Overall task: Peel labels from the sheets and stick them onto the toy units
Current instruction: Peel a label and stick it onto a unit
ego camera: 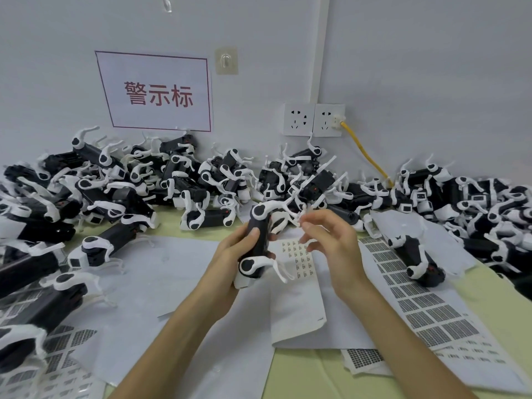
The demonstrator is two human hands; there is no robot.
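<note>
The left hand (234,254) holds a black-and-white toy unit (257,240) above the middle of the desk (311,375). Its fingers (253,233) are wrapped round the dark body, with the thumb lying across the front. The unit stands almost upright in the grip, one white leg joint at the top and another at the bottom.

The right hand (331,240) hovers just to the right of the unit's upper end. Its fingers (319,217) are loosely bent and the thumb and forefinger tips are drawn close together beside a thin white leg. I cannot tell whether they pinch a label or anything else.

Directly beneath both hands lies a small label sheet (302,262) with rows of tiny printed labels, resting on plain white paper. To the right, long sheets of grey label blocks (417,298) run from far to near, and one loose toy (414,257) lies on them. More label sheets (66,341) sit at the near left, partly under other toys.

A big heap of toys (201,180) stretches along the far edge of the desk, against the wall, and spills down both sides. On the wall hang a white sign with red characters (155,92), a clear hook (226,60) and two sockets (313,119). A yellow cable (365,154) runs from the right socket down into the heap.
</note>
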